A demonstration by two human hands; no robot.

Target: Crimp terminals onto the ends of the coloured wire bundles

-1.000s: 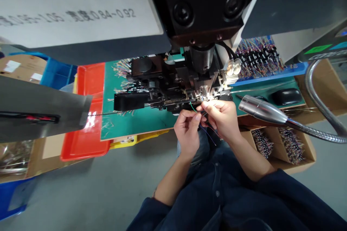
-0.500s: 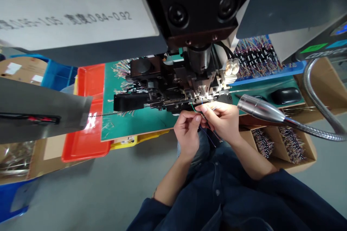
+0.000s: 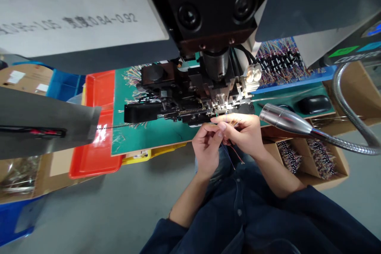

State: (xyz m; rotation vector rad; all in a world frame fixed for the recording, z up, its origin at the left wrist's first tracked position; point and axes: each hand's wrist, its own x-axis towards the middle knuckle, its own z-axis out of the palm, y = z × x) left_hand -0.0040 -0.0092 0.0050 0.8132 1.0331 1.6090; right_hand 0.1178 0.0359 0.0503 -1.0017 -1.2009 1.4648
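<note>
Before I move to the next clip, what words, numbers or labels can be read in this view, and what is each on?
"宽度0.77~0.85": upper line of the white placard.
"宽度0.84~0.92": its lower line; the text before it is blurred.
The machine's control panel: lettering too blurred to read.
White labels on the cardboard box: too small to read.

From here I see the crimping press (image 3: 190, 95) on the work mat (image 3: 149, 139), with my left hand (image 3: 206, 147) and right hand (image 3: 238, 135) just before it, wires (image 3: 230, 158) between them. A tray (image 3: 95, 143) lies left of the mat. A gooseneck lamp (image 3: 285, 119) reaches in from the right, above a divided carton of wire bundles (image 3: 309, 158). A board of wired connectors (image 3: 279, 63) stands behind the press.
</note>
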